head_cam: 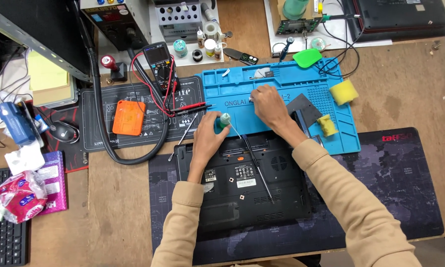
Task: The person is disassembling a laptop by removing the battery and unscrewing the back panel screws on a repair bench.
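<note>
A black laptop (242,185) lies bottom-up on a dark desk mat (390,198), with a thin black tool (258,170) lying across its underside. My left hand (208,138) is at the laptop's top edge, closed around a small green-capped bottle (225,120). My right hand (268,105) rests on the blue silicone work mat (281,79) behind the laptop, fingertips pinched on something small and pale that I cannot make out. A dark grey square plate (304,108) lies on the blue mat just right of that hand.
Two yellow sponges (343,91) and a green pick (307,57) sit at the blue mat's right. A multimeter (157,57) with red and black leads, an orange box (128,117), a thick black hose (104,133) and tweezers (185,133) lie to the left. Small bottles stand behind. A keyboard (2,237) is at bottom left.
</note>
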